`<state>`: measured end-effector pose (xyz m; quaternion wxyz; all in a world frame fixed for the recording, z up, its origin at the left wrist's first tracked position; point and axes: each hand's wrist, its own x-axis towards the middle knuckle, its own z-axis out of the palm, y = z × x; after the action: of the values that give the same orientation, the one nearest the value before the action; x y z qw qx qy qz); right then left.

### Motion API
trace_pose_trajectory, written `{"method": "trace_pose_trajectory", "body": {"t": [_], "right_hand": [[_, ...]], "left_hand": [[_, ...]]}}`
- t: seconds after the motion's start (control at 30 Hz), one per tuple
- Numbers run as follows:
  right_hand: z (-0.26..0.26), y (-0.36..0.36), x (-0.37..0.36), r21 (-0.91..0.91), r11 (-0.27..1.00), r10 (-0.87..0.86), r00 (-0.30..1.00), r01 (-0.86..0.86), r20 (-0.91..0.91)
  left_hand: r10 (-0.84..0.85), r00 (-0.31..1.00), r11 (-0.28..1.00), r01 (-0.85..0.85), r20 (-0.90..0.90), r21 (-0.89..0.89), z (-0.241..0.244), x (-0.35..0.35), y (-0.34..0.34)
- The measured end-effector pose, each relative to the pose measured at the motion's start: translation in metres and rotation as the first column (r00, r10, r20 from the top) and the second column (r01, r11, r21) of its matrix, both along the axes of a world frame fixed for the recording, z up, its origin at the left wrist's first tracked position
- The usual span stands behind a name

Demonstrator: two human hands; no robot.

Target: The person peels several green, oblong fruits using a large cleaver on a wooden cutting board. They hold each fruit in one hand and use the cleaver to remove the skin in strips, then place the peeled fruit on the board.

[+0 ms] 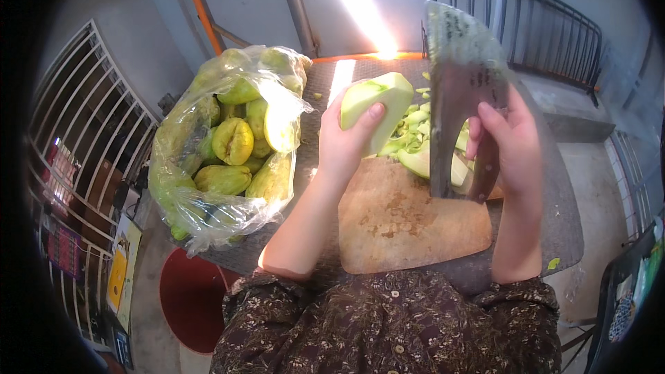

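Note:
My left hand (pixel 348 127) grips a pale green peeled chayote (pixel 382 104), holding it up above the far left part of a wooden cutting board (pixel 395 218). In my right hand (pixel 506 137) is a broad-bladed cleaver (pixel 449 78), raised upright with its wet blade towards the far side. Green peelings and cut pieces (pixel 415 127) lie beyond the board, partly hidden by the cleaver. Left of my left hand stands an open clear plastic bag (pixel 176 192) full of whole green and yellowish chayotes (pixel 233 141).
The grey table (pixel 561 208) carries the board and the bag. A dark red bucket (pixel 189 301) stands below its near left edge. White metal bars (pixel 98 83) are at the left, a black metal railing (pixel 550 5) at the far right. A green scrap (pixel 554 263) lies near the table's right corner.

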<state>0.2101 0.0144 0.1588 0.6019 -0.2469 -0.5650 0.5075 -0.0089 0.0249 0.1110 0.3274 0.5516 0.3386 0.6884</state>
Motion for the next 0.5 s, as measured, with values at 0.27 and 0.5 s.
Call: {"method": "trace_pose_trajectory", "body": {"t": [0.27,0.5], "right_hand": [[-0.011,-0.007,-0.012,-0.063,0.997,0.052,0.994,-0.047,0.094],[-0.013,-0.011,-0.015,0.010,1.000,-0.015,0.988,0.014,0.152]], "left_hand": [[-0.139,0.989,0.990,0.139,0.049,-0.006,0.006,0.003,-0.009],[-0.054,0.998,0.998,0.055,-0.023,0.025,-0.002,0.005,-0.008]]}}
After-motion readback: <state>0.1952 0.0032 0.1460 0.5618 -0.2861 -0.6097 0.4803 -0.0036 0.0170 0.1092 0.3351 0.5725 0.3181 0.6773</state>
